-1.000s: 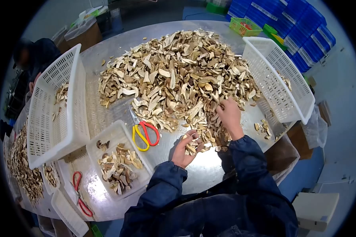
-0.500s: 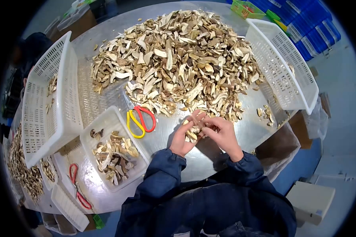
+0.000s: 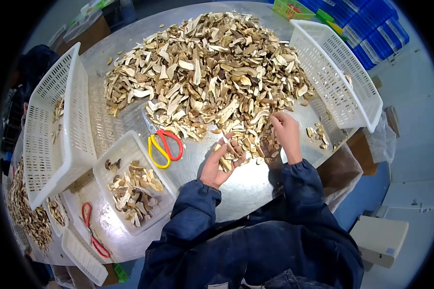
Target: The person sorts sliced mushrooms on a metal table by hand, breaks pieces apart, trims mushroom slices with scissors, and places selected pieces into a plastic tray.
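A large heap of dried mushroom slices [image 3: 197,72], cream and brown, covers the middle of the metal table. Several mushroom slices [image 3: 226,161] lie in my left hand [image 3: 214,167], palm up with its fingers curled around them at the heap's near edge. To the right, my right hand [image 3: 288,136] is over the heap's front right edge. Its fingers are bent and pressed together, and whatever is between them is hidden. Scissors [image 3: 164,147] with one red and one yellow handle lie left of my left hand. Beside them a white plastic tray [image 3: 166,204] holds more slices.
White perforated baskets stand tilted at the left [image 3: 79,130] and right [image 3: 345,103] of the table. Red-handled scissors [image 3: 92,231] lie at the front left. A few loose slices [image 3: 318,134] are near the right basket. Blue crates [image 3: 371,38] are stacked behind.
My right hand has left my left hand and moved right and up to the heap's edge. My left hand stays near its place, still holding slices. The view has shifted slightly.
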A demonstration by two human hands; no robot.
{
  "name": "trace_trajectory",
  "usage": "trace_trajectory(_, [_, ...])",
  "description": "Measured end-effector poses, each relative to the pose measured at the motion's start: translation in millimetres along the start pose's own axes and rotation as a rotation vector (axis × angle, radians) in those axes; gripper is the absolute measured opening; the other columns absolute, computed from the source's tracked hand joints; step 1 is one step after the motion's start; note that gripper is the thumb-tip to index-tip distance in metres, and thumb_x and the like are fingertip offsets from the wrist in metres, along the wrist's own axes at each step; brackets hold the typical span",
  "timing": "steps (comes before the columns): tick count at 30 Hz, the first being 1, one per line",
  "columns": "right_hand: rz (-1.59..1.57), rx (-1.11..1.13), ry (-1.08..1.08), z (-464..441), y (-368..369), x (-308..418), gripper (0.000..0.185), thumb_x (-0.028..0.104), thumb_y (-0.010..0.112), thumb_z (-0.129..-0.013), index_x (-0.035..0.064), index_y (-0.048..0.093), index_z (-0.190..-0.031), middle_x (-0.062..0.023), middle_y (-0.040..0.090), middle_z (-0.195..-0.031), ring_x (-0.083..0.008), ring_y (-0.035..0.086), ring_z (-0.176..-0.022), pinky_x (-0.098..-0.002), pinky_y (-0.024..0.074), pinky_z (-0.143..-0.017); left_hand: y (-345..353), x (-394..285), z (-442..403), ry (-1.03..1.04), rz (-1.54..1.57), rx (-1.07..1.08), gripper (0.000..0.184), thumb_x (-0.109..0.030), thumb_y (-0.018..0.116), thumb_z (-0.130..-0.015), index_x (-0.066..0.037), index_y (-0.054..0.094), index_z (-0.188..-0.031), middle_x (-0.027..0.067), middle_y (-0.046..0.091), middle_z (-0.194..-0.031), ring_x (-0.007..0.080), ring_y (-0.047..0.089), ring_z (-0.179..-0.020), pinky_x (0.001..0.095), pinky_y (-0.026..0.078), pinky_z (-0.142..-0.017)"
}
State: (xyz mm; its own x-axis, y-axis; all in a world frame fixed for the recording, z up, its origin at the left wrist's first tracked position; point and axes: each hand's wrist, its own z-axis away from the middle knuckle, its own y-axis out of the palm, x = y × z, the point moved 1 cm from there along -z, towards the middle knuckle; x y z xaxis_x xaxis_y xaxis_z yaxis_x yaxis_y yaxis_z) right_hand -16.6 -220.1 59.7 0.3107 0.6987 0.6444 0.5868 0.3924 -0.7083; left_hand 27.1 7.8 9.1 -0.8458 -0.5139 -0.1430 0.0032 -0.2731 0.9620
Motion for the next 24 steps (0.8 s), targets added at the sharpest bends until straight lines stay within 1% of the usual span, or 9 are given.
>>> trace_trajectory(3, [0.132,0.120,0.156,-15.9,11.2,6.1,0.029,0.027,0.062,-0.081,-0.0014,0.067,-0.084,-0.0148,0.066,-0.071,-0.0303,0.064,-0.068,-0.0376,0.0486,-0.063,-7.0,0.2,-1.0,-0.004,0.000,0.076,0.035,-0.020,0.049,-0.097,-0.010,0.043,-0.130,0.0036,0.058,-0.098,0.0203,0.056,-0.095,0.0458,0.045,-0.097])
trace_trajectory(7, [0.036,0.139,0.121,-22.0,16.7,13.0,0.030,0.028,0.066,-0.079,-0.0017,0.064,-0.073,-0.0132,0.059,-0.061,-0.0243,0.057,-0.055,-0.0354,0.0452,-0.056,-12.2,0.3,-2.3,0.001,0.059,-0.005,0.034,-0.022,0.050,-0.096,-0.008,0.044,-0.127,0.0050,0.058,-0.095,0.0214,0.057,-0.093,0.0453,0.045,-0.095])
trace_trajectory(8, [-0.028,0.167,0.112,-20.9,14.9,13.6,0.023,0.021,0.065,-0.081,-0.0014,0.064,-0.077,-0.0079,0.058,-0.059,-0.0139,0.052,-0.049,-0.0290,0.0419,-0.049,-11.7,-0.3,-1.5,-0.003,0.044,-0.018,0.035,-0.023,0.048,-0.097,-0.008,0.043,-0.128,0.0056,0.058,-0.095,0.0216,0.057,-0.094,0.0446,0.047,-0.094])
trace_trajectory(12, [-0.620,0.254,0.204,13.9,5.4,51.5,0.011,0.007,0.058,-0.087,0.0002,0.065,-0.093,-0.0009,0.063,-0.068,-0.0038,0.052,-0.051,-0.0168,0.0368,-0.046,-3.6,-0.7,-1.5,0.013,-0.006,-0.002,0.038,-0.025,0.046,-0.098,-0.008,0.041,-0.133,0.0064,0.057,-0.101,0.0207,0.057,-0.094,0.0446,0.047,-0.093])
trace_trajectory(13, [-0.590,0.252,0.154,23.8,6.7,55.3,0.011,0.006,0.060,-0.085,-0.0005,0.065,-0.093,-0.0040,0.064,-0.068,-0.0059,0.056,-0.055,-0.0191,0.0401,-0.047,-6.8,-0.4,-3.1,0.005,0.021,0.041,0.039,-0.025,0.046,-0.098,-0.008,0.041,-0.133,0.0068,0.057,-0.103,0.0207,0.058,-0.095,0.0444,0.047,-0.093])
trace_trajectory(16, [-0.210,0.103,-0.373,47.1,9.8,63.6,0.015,0.002,0.067,-0.077,0.0018,0.065,-0.092,-0.0105,0.065,-0.078,-0.0177,0.064,-0.063,-0.0275,0.0488,-0.054,-14.9,-1.6,-5.6,-0.002,0.051,0.130,0.041,-0.027,0.049,-0.097,-0.009,0.042,-0.133,0.0076,0.058,-0.109,0.0213,0.059,-0.099,0.0417,0.048,-0.091])
trace_trajectory(19, [-0.077,0.075,-0.705,58.8,12.8,64.7,0.018,0.000,0.066,-0.073,0.0042,0.065,-0.091,-0.0096,0.066,-0.082,-0.0232,0.064,-0.066,-0.0308,0.0507,-0.057,-9.4,-3.8,-2.6,0.080,-0.044,-0.011,0.041,-0.022,0.056,-0.094,-0.009,0.045,-0.130,0.0038,0.060,-0.097,0.0162,0.062,-0.089,0.0359,0.054,-0.080])
trace_trajectory(20, [-0.093,0.082,-0.715,62.7,15.3,65.4,0.022,-0.002,0.066,-0.070,0.0047,0.065,-0.091,-0.0087,0.066,-0.082,-0.0255,0.064,-0.068,-0.0325,0.0513,-0.058,-6.1,-5.9,-2.9,0.106,-0.099,-0.062,0.034,-0.017,0.057,-0.092,-0.009,0.049,-0.124,0.0029,0.061,-0.095,0.0144,0.062,-0.083,0.0294,0.055,-0.069])
trace_trajectory(24, [-0.144,0.156,-0.619,72.2,18.9,65.6,0.023,-0.004,0.063,-0.072,0.0026,0.064,-0.095,-0.0120,0.065,-0.086,-0.0250,0.064,-0.070,-0.0305,0.0512,-0.060,-12.2,-7.7,-3.2,0.137,-0.122,-0.027,0.023,-0.012,0.058,-0.090,-0.010,0.053,-0.113,0.0026,0.061,-0.098,0.0124,0.062,-0.082,0.0271,0.053,-0.063])
